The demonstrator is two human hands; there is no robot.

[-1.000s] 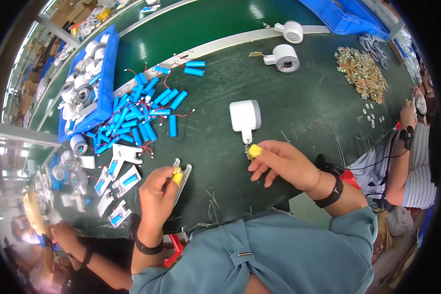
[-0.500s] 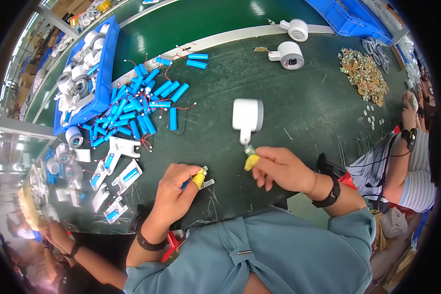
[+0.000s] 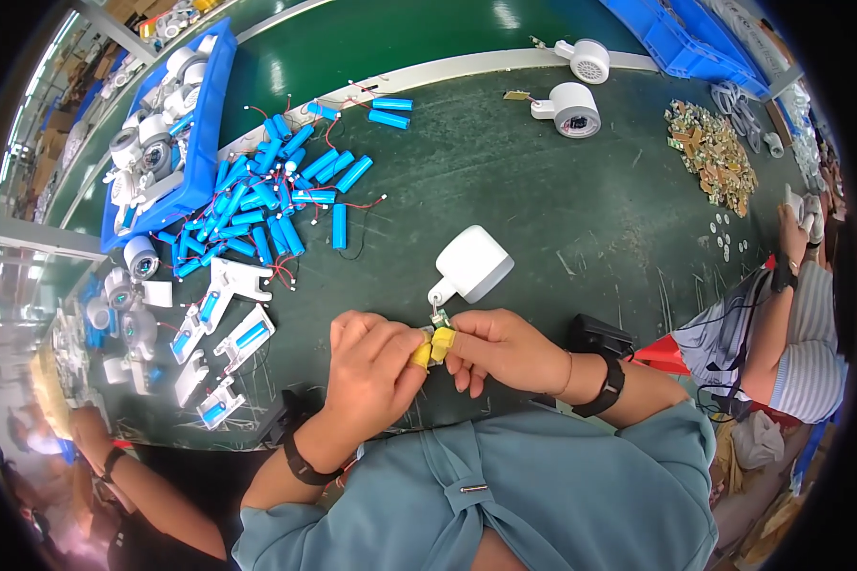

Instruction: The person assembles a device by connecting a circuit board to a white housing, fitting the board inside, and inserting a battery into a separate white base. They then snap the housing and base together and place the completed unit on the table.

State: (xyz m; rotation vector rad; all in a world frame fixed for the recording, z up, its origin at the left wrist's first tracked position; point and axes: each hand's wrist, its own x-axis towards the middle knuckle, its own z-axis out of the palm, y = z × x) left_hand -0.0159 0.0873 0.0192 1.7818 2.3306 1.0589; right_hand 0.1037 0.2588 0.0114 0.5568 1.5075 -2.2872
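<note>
My two hands meet at the near middle of the table, with yellow covers on the thumb tips. My right hand [image 3: 505,350] pinches a small green circuit board [image 3: 440,318]. Thin wires join that board to a white rounded housing [image 3: 470,262] with a grey rim and short neck, which lies tilted on the table just beyond. Closed beside it, my left hand [image 3: 371,369] grips a white plastic part, largely hidden by the fingers; the earlier frame shows blue in it. The fingertips of both hands touch or nearly touch.
Left lie a heap of blue batteries [image 3: 257,205], white shells [image 3: 248,336] and a blue bin [image 3: 206,143] of white housings. Two more housings [image 3: 573,110] stand far right, near a pile of small boards [image 3: 712,157]. Co-workers' arms [image 3: 776,285] show at both sides.
My hands have come together: the left moved right, the right moved left with the circuit board. The white housing has swung round and shifted toward me.
</note>
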